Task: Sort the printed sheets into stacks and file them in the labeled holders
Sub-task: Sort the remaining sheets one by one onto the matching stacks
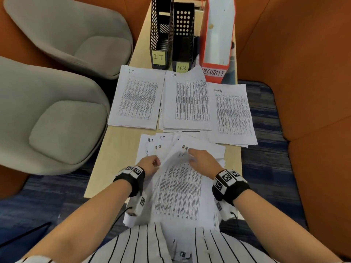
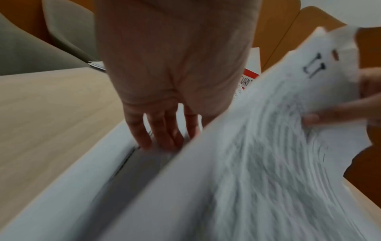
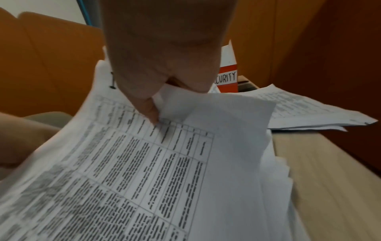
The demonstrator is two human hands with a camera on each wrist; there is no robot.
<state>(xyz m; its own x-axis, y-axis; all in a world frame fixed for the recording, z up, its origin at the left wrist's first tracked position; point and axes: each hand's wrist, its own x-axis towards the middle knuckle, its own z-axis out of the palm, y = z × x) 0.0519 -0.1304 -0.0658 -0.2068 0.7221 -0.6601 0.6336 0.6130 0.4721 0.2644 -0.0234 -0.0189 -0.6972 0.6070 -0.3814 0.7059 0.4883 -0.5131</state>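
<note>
My right hand (image 1: 192,155) pinches the top edge of a printed sheet (image 1: 178,188) and holds it lifted off the loose pile (image 1: 152,147) at the near end of the table. In the left wrist view this sheet (image 2: 268,138) bears the handwritten letters IT. The right thumb (image 3: 151,112) presses on the sheet (image 3: 144,171) near its table header. My left hand (image 2: 163,138) rests with straight fingers on the pile under the lifted sheet. Beyond lie three sorted stacks: IT (image 1: 136,97), HR (image 1: 188,101) and Security (image 1: 232,114).
Three holders stand at the table's far end: black mesh IT (image 1: 160,35), black HR (image 1: 183,37), red-and-white Security (image 1: 216,42). Two grey chairs (image 1: 62,114) stand left of the narrow wooden table (image 1: 114,160). Orange upholstery (image 1: 303,63) closes in on the right.
</note>
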